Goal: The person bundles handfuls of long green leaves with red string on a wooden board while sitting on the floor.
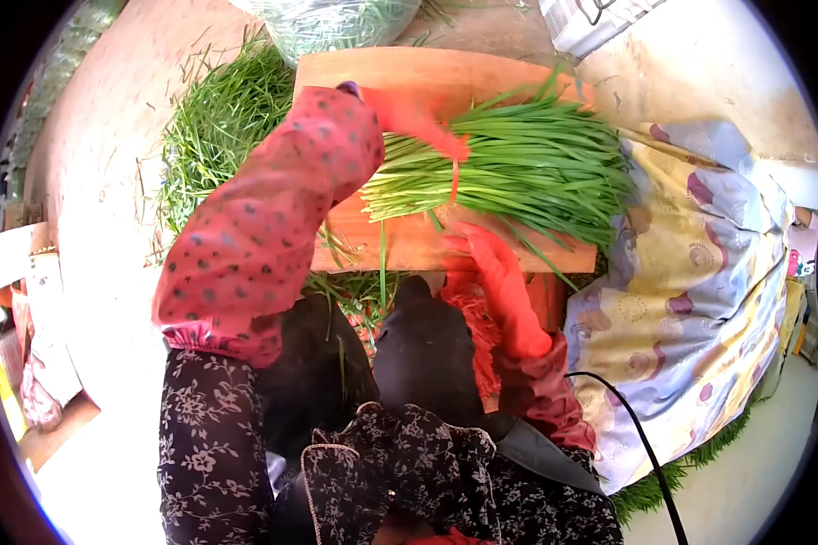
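A bundle of long green chives (pixel 536 163) lies across an orange wooden board (pixel 364 73), pale stem ends to the left. A red tie (pixel 454 179) goes round it near the stems. My left hand (pixel 413 118), in a red glove, reaches over the stem end toward the tie; motion smears its fingers. Below the bundle, at the board's near edge, is my red-gloved right hand (pixel 491 259), its fingers blurred too. A bunch of red strips (pixel 477 331) hangs beside it. Whether either hand grips anything cannot be made out.
A heap of loose greens (pixel 232 118) lies left of the board. Behind it stands a clear plastic bag (pixel 327 27) of greens. A patterned cloth (pixel 691 300) covers a pile at right, with more greens (pixel 663 486) under its edge. A black cable (pixel 641 431) curves past my right arm.
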`<state>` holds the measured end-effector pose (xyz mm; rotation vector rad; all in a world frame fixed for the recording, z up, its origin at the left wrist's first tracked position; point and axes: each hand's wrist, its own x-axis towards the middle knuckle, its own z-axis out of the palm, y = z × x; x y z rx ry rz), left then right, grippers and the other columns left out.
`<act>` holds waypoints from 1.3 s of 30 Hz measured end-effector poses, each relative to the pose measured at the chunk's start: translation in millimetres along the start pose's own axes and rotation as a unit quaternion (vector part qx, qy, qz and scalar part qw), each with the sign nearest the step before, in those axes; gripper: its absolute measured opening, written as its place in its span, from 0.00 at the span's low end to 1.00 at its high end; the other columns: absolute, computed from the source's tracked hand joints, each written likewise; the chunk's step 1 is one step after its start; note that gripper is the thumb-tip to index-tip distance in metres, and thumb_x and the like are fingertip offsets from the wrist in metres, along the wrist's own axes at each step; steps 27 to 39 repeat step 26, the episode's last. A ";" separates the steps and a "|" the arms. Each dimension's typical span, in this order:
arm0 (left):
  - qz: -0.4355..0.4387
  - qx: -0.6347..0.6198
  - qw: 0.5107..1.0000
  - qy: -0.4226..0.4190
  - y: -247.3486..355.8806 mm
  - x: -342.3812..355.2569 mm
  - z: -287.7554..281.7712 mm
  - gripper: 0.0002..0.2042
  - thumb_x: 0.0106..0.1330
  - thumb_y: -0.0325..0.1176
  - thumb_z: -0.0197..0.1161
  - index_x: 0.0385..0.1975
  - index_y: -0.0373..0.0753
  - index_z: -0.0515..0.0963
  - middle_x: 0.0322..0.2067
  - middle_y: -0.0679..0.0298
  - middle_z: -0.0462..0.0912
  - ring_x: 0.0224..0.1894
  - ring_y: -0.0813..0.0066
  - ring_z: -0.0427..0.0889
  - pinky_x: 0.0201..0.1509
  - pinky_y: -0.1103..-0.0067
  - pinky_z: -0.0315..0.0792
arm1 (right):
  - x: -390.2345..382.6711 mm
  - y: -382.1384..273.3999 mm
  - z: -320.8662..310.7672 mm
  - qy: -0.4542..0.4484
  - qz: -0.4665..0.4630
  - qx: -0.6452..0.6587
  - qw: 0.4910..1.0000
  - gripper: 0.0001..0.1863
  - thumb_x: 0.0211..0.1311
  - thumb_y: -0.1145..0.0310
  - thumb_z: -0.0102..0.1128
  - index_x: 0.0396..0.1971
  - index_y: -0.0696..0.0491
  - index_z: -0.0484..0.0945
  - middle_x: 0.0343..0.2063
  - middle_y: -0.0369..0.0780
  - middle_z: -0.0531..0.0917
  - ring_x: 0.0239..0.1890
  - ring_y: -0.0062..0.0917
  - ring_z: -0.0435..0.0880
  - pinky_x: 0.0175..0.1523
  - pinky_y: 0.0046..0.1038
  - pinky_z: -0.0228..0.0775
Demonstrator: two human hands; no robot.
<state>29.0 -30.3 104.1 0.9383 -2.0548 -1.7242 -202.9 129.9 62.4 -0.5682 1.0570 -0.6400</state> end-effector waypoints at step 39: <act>0.176 -0.364 0.881 0.244 55.9 -72.4 28.4 0.30 0.61 0.45 0.61 0.61 0.42 0.62 0.59 0.58 0.68 0.61 0.59 0.67 0.60 0.53 0.65 | 55.2 -121.8 55.4 -0.124 -0.423 -0.363 0.821 0.27 0.47 0.73 0.72 0.50 0.55 0.74 0.42 0.37 0.80 0.43 0.24 0.78 0.47 0.26 0.71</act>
